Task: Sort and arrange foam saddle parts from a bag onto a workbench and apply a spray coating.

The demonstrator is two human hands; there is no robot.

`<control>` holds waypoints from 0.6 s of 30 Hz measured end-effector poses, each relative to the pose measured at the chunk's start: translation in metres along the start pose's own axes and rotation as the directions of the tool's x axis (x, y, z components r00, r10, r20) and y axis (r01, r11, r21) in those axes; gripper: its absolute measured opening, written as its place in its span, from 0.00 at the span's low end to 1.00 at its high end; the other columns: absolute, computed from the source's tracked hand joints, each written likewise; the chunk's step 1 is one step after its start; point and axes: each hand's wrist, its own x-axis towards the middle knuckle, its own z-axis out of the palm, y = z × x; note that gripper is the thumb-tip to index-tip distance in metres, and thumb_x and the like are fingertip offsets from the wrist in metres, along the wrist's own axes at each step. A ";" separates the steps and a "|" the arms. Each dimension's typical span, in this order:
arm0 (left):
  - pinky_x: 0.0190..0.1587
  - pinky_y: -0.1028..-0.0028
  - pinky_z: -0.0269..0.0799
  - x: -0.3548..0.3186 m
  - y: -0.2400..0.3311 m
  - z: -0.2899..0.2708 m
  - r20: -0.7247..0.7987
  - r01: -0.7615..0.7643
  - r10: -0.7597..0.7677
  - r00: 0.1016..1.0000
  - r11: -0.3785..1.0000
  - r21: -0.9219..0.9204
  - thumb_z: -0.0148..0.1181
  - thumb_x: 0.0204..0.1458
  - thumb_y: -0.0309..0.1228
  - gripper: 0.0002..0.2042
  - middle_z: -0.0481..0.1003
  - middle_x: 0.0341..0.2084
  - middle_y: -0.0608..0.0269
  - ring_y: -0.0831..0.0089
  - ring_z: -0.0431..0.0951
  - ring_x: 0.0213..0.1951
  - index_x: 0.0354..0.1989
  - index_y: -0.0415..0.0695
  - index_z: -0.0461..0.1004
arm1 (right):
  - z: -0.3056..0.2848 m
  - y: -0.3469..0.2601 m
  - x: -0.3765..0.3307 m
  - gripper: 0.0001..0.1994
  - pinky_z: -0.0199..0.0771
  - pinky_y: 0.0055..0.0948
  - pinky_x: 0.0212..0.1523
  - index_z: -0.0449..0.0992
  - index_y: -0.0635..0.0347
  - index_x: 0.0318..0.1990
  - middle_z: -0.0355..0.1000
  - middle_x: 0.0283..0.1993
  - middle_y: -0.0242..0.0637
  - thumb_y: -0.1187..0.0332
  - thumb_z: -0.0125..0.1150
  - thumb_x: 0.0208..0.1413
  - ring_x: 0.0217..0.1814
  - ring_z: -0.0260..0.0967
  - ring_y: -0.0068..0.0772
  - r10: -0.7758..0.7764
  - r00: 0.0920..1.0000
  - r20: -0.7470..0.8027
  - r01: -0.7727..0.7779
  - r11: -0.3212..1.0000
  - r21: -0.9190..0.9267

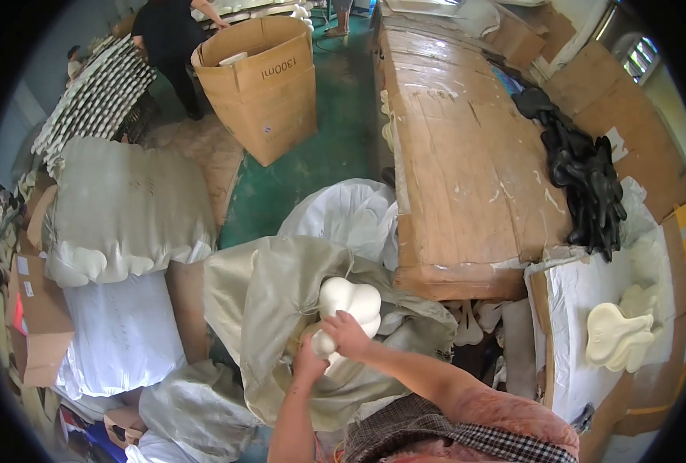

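Note:
An off-white, smooth, lobed piece point(352, 299), whose kind I cannot name, sits in the mouth of a large grey-green woven sack point(262, 270). Over its near part lies my right hand point(346, 336), the fingers curled against it. My left hand point(310, 361) is closed at the piece's small rounded near end, beside the right hand. Whether that end belongs to the same piece or to a second one under it, I cannot tell. The sack's inside is mostly hidden by my hands and the piece.
A cardboard-covered table point(474, 154) stands to the right, with black gloves-like items point(582, 177) along its far side. Cream lobed pieces point(616, 336) lie on a white surface at right. Full sacks point(131, 208) are stacked left. Beyond, a person point(165, 46) stands by a tall carton point(262, 85).

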 end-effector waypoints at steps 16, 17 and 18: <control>0.38 0.64 0.72 -0.121 0.217 -0.111 -0.358 -0.449 0.481 0.800 0.877 0.172 0.68 0.29 0.33 0.22 0.77 0.31 0.54 0.57 0.78 0.34 0.39 0.45 0.75 | -0.227 -0.043 -0.043 0.45 0.56 0.45 0.60 0.53 0.60 0.61 0.56 0.58 0.51 0.68 0.70 0.29 0.60 0.54 0.54 0.078 0.892 -0.445 0.125 0.904 0.409; 0.38 0.62 0.72 -0.130 0.245 -0.106 -0.314 -0.573 0.606 0.731 0.795 0.201 0.68 0.29 0.34 0.22 0.77 0.30 0.53 0.55 0.77 0.33 0.38 0.43 0.74 | -0.249 -0.033 -0.065 0.45 0.57 0.45 0.59 0.53 0.61 0.61 0.57 0.57 0.51 0.67 0.71 0.29 0.59 0.55 0.55 0.136 0.863 -0.487 0.104 0.895 0.434; 0.38 0.62 0.72 -0.142 0.273 -0.098 -0.232 -0.621 0.658 0.716 0.753 0.219 0.68 0.29 0.34 0.22 0.77 0.30 0.53 0.55 0.77 0.33 0.38 0.43 0.74 | -0.272 -0.026 -0.089 0.45 0.57 0.45 0.59 0.53 0.61 0.61 0.57 0.57 0.51 0.67 0.71 0.29 0.59 0.55 0.55 0.217 0.825 -0.522 0.047 0.894 0.445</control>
